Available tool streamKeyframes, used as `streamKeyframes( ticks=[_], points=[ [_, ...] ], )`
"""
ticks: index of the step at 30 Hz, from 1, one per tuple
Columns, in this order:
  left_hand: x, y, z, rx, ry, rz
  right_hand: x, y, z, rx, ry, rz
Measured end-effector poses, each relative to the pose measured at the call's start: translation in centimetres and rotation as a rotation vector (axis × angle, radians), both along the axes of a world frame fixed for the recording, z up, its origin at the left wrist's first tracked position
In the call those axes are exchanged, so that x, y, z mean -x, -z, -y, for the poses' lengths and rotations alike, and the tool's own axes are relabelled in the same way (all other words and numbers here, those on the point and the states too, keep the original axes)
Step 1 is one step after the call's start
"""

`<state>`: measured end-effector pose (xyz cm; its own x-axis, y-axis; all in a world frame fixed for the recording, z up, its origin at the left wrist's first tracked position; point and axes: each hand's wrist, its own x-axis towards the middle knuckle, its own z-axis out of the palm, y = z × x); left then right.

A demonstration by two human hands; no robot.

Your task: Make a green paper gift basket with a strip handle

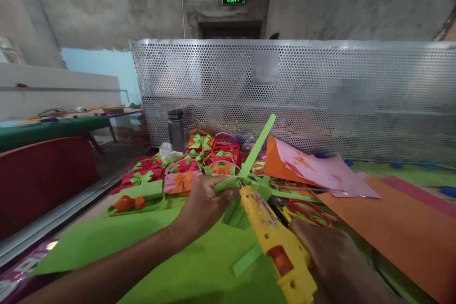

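My left hand (pixel 203 204) is closed on a folded green paper piece (pixel 237 199) with a long green strip (pixel 257 146) sticking up and to the right. A yellow glue gun (pixel 276 244) is gripped in my right hand (pixel 329 259), its nozzle touching the green paper near my left fingers. Both hands work above a large green paper sheet (pixel 142 242).
Several small paper baskets with bows (pixel 185 168) crowd the table behind my hands. Pink (pixel 320 168) and orange paper sheets (pixel 395 218) lie at the right. A grey bottle (pixel 175 129) stands before a perforated metal screen (pixel 320 95). A red chair (pixel 39 175) is at the left.
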<state>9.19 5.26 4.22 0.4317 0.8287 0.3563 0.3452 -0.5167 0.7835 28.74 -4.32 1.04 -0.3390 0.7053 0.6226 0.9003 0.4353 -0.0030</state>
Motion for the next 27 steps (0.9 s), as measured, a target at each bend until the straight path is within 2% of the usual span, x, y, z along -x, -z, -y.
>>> streamKeyframes(
  ticks=[11,18,23,27],
  points=[
    [0.03,-0.02,0.07,0.027,-0.001,0.019,0.26,0.23,-0.1,-0.052,0.038,-0.03],
    [0.01,-0.12,0.23,0.023,0.011,0.039,0.19,0.53,-0.17,0.014,0.025,-0.051],
    [0.03,-0.18,0.2,0.026,-0.033,0.02,0.18,0.54,-0.24,-0.009,0.015,-0.07],
    [0.02,-0.04,0.13,-0.003,-0.013,0.0,0.32,0.69,-0.35,-0.032,0.016,-0.066]
  ],
)
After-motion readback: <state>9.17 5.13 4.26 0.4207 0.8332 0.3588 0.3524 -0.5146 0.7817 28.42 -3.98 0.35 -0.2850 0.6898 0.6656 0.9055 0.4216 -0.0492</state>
